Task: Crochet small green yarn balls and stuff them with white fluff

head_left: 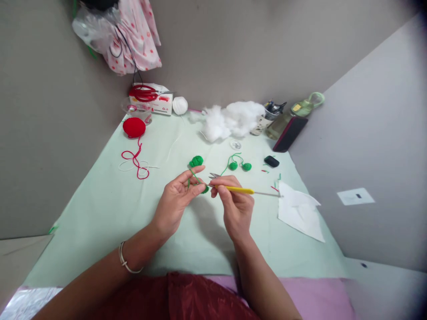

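My left hand [173, 200] pinches a small green crocheted piece [205, 190], with green yarn [194, 176] running over its fingers. A yellow-handled crochet hook [239, 190] is held in my right hand [235, 202], its tip meeting the green piece between the two hands. Just beyond the left fingers lies a green yarn ball [196, 161]. Two small green crocheted balls [246, 166] joined by yarn rest further right. Scissor blades [214, 176] show behind the right fingers, the rest hidden.
Red yarn ball [134, 127], white yarn ball [180, 106] and a box [156, 104] stand back left. White stuffing [230, 120], a pen cup [262, 124], bottle [278, 126] and phone [290, 134] line the back. White cloth [300, 209] lies right, beside a dark oval object [271, 161].
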Demonstrator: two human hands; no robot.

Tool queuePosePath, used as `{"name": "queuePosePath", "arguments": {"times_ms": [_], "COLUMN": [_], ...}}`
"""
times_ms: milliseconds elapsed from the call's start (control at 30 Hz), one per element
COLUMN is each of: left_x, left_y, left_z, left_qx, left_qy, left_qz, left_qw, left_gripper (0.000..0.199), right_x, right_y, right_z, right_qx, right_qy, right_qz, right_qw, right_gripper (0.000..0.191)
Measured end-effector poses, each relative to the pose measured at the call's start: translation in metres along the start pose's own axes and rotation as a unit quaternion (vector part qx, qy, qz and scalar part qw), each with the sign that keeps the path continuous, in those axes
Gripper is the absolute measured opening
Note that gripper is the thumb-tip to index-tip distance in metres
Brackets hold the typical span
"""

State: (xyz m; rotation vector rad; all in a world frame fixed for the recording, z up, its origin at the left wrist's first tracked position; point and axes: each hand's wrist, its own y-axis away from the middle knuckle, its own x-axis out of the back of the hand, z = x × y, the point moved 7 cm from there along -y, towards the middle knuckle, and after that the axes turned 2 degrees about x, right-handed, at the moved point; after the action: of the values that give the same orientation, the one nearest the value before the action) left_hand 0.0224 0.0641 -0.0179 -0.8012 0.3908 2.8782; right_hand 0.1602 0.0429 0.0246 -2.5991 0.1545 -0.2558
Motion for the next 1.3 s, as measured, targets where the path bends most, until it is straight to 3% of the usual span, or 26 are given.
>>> {"name": "queuePosePath", "arguments": {"times_ms": [133, 200, 300, 400, 500, 600, 700, 800, 967, 1133, 1300], "left_x": [-0.005, -0.007, -0.007, -0.003, -0.001, -0.005, -0.004, -0.002, -0.007, -0.005, -0.002], "left_y": [0.001, 0.0, -0.001, -0.003, -0.003, -0.003, -0.005, -0.005, 0.0, -0.001, -0.002], "left_z": [-0.009, -0.015, -0.017, -0.012, -0.008, -0.015, -0.015, -0.009, -0.007, -0.004, -0.001], "left_qx": [0.048, 0.103, 0.153, 0.113, 0.056, 0.109, 0.129, 0.085, 0.038, 0.031, 0.017], "left_qy": [0.049, 0.085, 0.128, 0.119, 0.09, 0.111, 0.127, 0.081, 0.002, -0.039, -0.041], "left_qz": [-0.022, -0.048, -0.07, -0.052, -0.023, -0.05, -0.061, -0.057, -0.072, -0.072, -0.065], "left_qw": [0.997, 0.99, 0.977, 0.985, 0.994, 0.987, 0.982, 0.991, 0.997, 0.996, 0.997], "left_gripper": [0.049, 0.042, 0.033, 0.037, 0.047, 0.042, 0.03, 0.03, 0.035, 0.033, 0.03], "right_x": [-0.006, -0.003, 0.009, 0.012, 0.002, 0.001, 0.013, 0.011, 0.004, 0.006, 0.006], "right_y": [0.013, 0.014, 0.002, -0.004, -0.002, 0.001, -0.002, -0.007, -0.006, -0.005, -0.008], "right_z": [-0.01, -0.012, -0.005, 0.003, -0.001, -0.004, 0.004, 0.01, 0.013, 0.026, 0.026], "right_qx": [0.144, 0.165, 0.063, -0.022, 0.025, 0.076, 0.003, -0.06, -0.09, -0.157, -0.166], "right_qy": [0.165, 0.182, 0.086, -0.009, 0.054, 0.106, 0.002, -0.092, -0.093, -0.214, -0.253], "right_qz": [0.016, 0.03, 0.052, 0.057, 0.015, 0.023, 0.069, 0.049, 0.018, 0.033, 0.033], "right_qw": [0.976, 0.969, 0.993, 0.998, 0.998, 0.991, 0.998, 0.993, 0.991, 0.964, 0.952], "right_gripper": [0.033, 0.031, 0.021, 0.021, 0.019, 0.018, 0.018, 0.019, 0.015, 0.017, 0.019]}}
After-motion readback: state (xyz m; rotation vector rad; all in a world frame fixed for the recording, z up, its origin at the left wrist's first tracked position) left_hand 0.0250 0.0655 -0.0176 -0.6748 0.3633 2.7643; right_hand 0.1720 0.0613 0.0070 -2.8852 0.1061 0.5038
